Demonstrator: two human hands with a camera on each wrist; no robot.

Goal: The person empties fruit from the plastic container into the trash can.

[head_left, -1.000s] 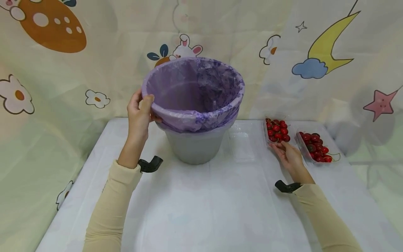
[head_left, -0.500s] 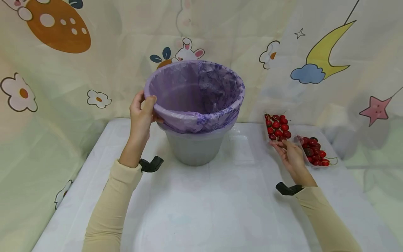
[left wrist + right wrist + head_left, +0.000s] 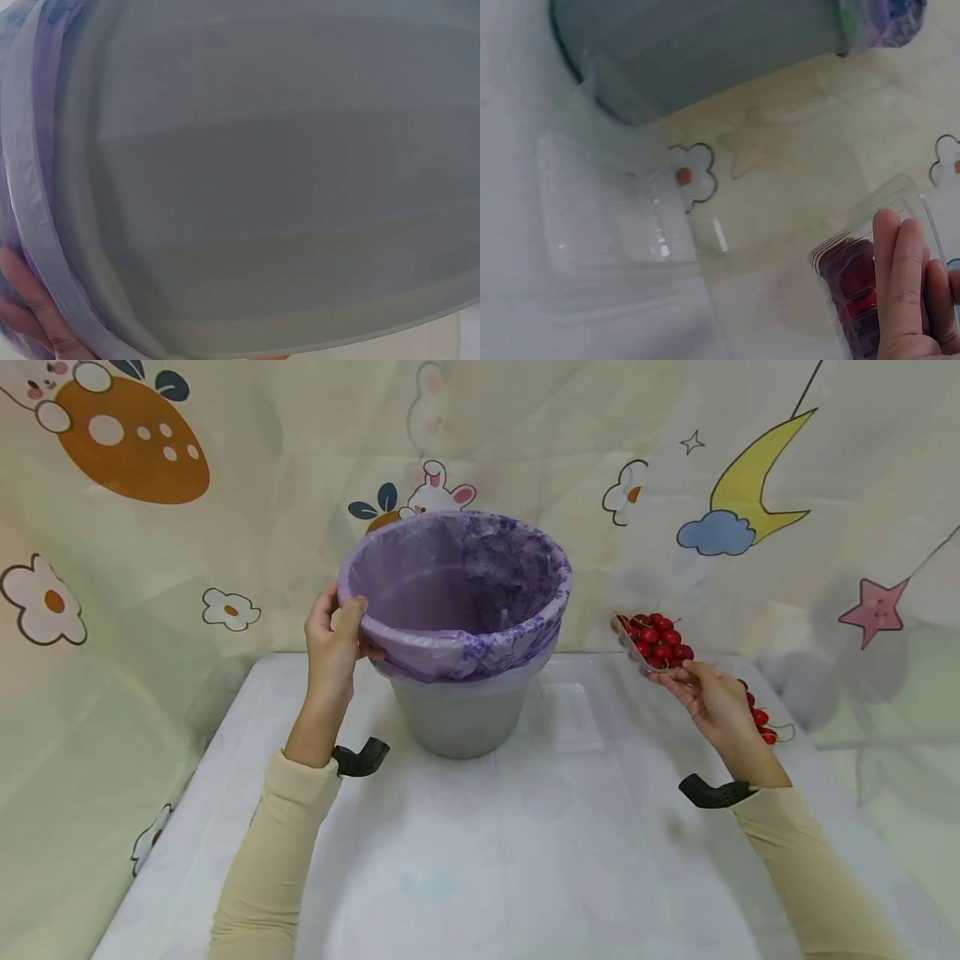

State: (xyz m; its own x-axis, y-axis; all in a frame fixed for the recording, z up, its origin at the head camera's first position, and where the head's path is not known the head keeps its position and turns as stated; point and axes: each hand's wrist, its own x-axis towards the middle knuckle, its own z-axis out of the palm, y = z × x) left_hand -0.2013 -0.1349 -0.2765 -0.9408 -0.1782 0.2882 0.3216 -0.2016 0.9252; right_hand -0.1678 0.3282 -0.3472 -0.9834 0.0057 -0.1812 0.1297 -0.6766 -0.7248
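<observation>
A grey bucket (image 3: 465, 718), lined with a purple plastic bag (image 3: 442, 647) folded over its rim, stands at the back of the table. My left hand (image 3: 333, 643) grips the bag-covered rim at its left side, thumb on top; its fingers (image 3: 34, 300) show under the rim in the left wrist view. My right hand (image 3: 720, 702) holds a clear plastic box of red cherries (image 3: 656, 642) by its near edge, lifted off the table and tilted. In the right wrist view, fingers (image 3: 904, 277) lie against the underside of the cherry box (image 3: 847, 289).
A second box of cherries (image 3: 761, 718) sits at the table's right, partly hidden behind my right hand. A flat clear plastic container (image 3: 572, 714) lies beside the bucket, seen also in the right wrist view. A printed cloth backdrop (image 3: 525, 460) rises behind the white table (image 3: 480, 860).
The cherry box has left the table and risen in my right hand, which has moved up and slightly right. The left hand keeps its hold on the bucket rim.
</observation>
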